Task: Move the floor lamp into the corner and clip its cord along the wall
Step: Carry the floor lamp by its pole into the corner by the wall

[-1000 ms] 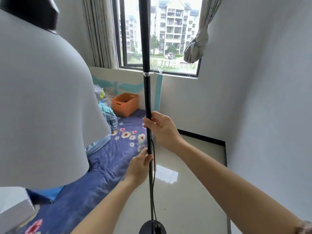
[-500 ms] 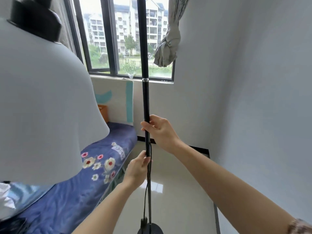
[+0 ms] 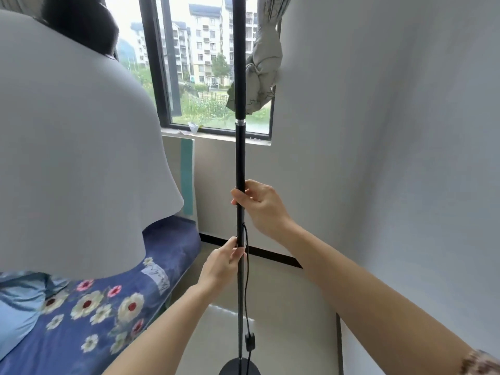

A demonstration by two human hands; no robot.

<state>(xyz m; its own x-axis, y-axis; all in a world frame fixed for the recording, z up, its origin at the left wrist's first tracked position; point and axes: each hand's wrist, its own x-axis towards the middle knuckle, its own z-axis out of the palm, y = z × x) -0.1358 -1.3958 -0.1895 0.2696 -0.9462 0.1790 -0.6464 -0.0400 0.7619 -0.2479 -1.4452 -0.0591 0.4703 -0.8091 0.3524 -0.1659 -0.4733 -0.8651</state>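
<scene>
The floor lamp's black pole (image 3: 240,147) stands upright in the middle of the head view. Its large white shade (image 3: 73,158) fills the left side, close to the camera. My right hand (image 3: 259,205) grips the pole at mid height. My left hand (image 3: 223,263) grips it just below. A thin black cord (image 3: 246,290) hangs beside the pole from near my left hand down to an inline switch (image 3: 249,342). The round black base (image 3: 239,368) shows at the bottom edge, over the pale tiled floor. The room's corner (image 3: 300,263) lies just beyond the pole to the right.
A bed with a blue flowered cover (image 3: 108,301) runs along the left. Behind the pole is a window (image 3: 208,66) with a knotted curtain (image 3: 263,69) hanging at its right. White walls close in on the right, with a dark skirting strip (image 3: 273,255) along the floor.
The view has swung right and nearer to the corner. The lamp has travelled with both hands past the bed's end; the orange box has dropped out of view. Both grips are unchanged.
</scene>
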